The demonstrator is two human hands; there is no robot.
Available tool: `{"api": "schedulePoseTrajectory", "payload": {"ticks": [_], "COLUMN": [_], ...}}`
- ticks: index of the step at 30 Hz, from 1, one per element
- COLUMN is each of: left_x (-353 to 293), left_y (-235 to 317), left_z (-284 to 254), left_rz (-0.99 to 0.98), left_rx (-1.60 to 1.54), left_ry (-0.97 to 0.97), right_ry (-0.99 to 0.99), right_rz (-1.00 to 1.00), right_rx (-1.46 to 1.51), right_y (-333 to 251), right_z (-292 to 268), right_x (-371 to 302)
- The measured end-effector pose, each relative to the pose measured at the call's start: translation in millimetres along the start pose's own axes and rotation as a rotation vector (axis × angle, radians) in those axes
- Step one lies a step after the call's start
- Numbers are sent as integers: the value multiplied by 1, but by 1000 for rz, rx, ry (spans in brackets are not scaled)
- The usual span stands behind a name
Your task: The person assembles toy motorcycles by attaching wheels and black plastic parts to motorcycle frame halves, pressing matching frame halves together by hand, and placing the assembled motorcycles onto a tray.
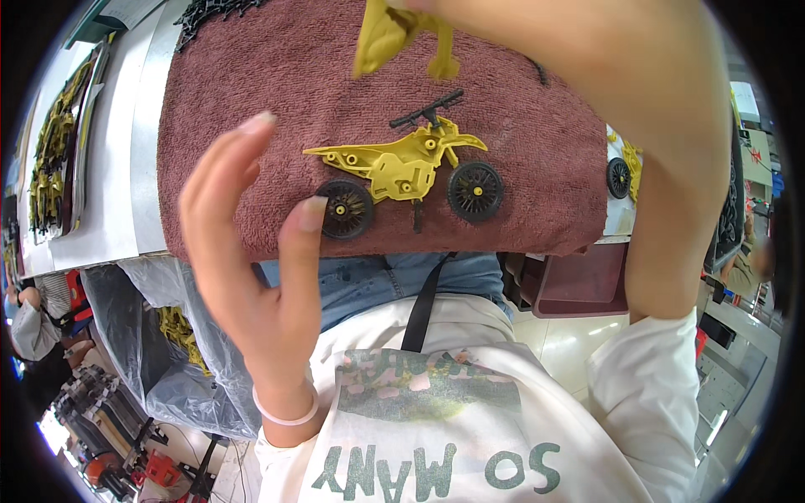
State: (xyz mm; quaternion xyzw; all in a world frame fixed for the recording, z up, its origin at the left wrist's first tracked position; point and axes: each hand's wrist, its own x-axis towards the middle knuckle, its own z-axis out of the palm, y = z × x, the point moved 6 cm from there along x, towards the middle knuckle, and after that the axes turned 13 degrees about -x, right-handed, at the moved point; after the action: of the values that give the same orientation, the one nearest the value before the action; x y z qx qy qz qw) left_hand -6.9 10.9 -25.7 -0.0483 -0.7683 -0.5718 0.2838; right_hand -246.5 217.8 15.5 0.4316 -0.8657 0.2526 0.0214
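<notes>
A toy motorcycle half-shell [401,172] in yellow plastic lies on the towel, its hollow inner side facing up. A black rear wheel [347,210], a black front wheel [475,191] and black handlebars [426,109] sit in it, and a small black stand [417,216] sticks out below. My left hand [251,226] is open with nothing in it; its thumb tip is at the rear wheel's edge, and I cannot tell if they touch. Beyond the motorcycle, at the upper edge, my right hand [495,18] holds another yellow plastic piece [390,40], partly cut off and blurred.
A brown-red towel [243,92] covers the work surface. Black parts [205,18] lie at its far left corner, and a tray of yellow parts [63,151] stands further left. Right are another wheeled yellow piece [619,178] and a maroon bin [583,281]. A plastic-lined bin [159,352] is lower left.
</notes>
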Motion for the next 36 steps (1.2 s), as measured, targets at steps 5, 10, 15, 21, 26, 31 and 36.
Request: {"api": "schedulePoseTrajectory", "payload": {"ticks": [5, 10, 15, 21, 26, 31, 36], "left_x": [19, 20, 23, 28, 27, 26, 24], "left_y": [20, 21, 17, 9, 2, 4, 2], "left_z": [6, 23, 27, 25, 27, 26, 24], "left_rz": [209, 179, 145, 125, 48, 41, 38], "left_rx": [64, 202, 141, 150, 108, 140, 126], "left_ry": [-122, -425, -515, -555, -577, -564, -530], "right_ry": [172, 269, 306, 296, 347, 405, 402], "right_rz": [210, 251, 318, 265, 291, 285, 310], "right_rx": [507, 620, 696, 106, -3, 34, 70], "right_y": [-122, -109, -118, -124, -129, -128, -128], "right_z": [39, 51, 67, 65, 70, 72, 74], "right_x": [-51, -88, -96, -103, -108, -108, -108]}}
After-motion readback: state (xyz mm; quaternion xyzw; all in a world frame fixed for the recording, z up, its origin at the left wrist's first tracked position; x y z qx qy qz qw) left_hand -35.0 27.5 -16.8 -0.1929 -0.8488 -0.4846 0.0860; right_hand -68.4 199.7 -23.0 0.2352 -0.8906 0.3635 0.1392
